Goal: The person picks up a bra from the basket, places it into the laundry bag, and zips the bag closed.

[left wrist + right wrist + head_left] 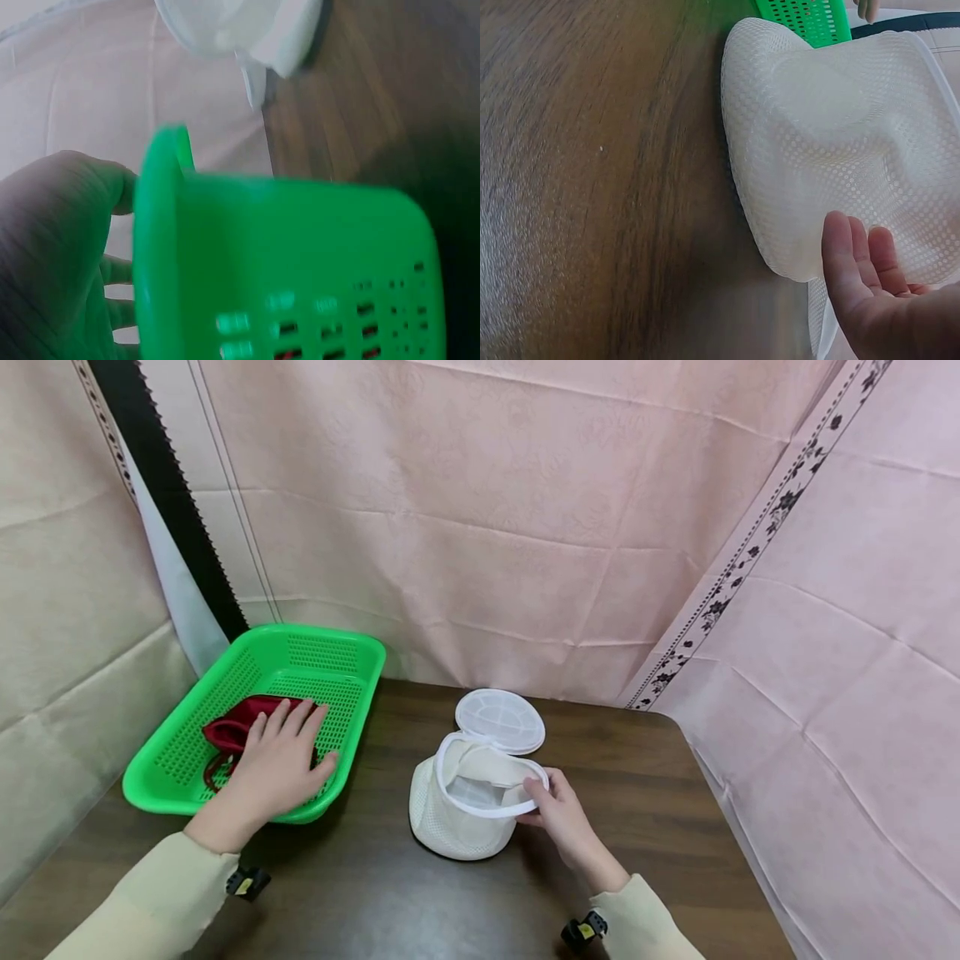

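Note:
A white mesh laundry bag [448, 827] stands on the table, its round lid [501, 720] folded back behind the mouth. With thumb inside and fingers outside, my right hand [561, 821] pinches the bag's stiff white rim on its right side. In the right wrist view those fingers lie against the mesh wall [795, 172]. My left hand [283, 768] reaches over the green basket [369, 702], fingers spread and fairly straight. Beneath them is a dark red satiny cloth thing [234, 727] with a cord, partly hidden by the hand. Folds of white fabric show inside the mesh bag.
The brown wooden table [615, 777] carries the basket at left and the mesh bag near the middle. Pale pink cloth [525, 527] hangs behind and at both sides, close to the table's back edge. A black strip [172, 493] runs down the back left corner.

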{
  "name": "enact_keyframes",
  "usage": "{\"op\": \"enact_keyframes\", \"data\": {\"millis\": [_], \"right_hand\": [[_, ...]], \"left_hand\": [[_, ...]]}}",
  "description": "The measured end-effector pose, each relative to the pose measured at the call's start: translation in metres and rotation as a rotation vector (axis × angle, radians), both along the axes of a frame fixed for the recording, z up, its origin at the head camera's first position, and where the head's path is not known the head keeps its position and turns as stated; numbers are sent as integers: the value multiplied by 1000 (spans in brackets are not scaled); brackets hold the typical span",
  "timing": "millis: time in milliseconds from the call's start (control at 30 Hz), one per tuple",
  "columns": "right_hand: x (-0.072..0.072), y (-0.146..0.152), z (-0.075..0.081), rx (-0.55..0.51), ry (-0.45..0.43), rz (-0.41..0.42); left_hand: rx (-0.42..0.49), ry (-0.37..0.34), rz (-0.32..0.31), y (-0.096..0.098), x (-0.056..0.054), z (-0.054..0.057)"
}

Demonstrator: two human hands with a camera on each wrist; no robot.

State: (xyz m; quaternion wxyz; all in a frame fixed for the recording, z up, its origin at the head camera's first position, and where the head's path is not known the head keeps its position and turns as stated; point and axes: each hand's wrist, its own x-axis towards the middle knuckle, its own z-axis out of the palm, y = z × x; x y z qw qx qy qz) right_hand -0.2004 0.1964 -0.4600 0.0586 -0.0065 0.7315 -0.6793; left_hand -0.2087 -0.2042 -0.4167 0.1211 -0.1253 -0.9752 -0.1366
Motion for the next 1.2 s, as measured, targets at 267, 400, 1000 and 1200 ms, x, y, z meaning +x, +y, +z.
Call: {"op": "enact_keyframes", "data": {"millis": [267, 400, 1000, 1200], "right_hand": [[-1, -1, -3, -11, 10, 9], [-1, -1, -5, -16, -1, -3], [-1, -6, -8, -8, 16, 11], [0, -5, -8, 12, 2, 3]], "left_hand": [[-74, -50, 12, -29, -16, 5], [-117, -84, 31, -40, -23, 3], [-127, -385, 79, -69, -36, -22], [-123, -372, 55, -68, -36, -27]]}}
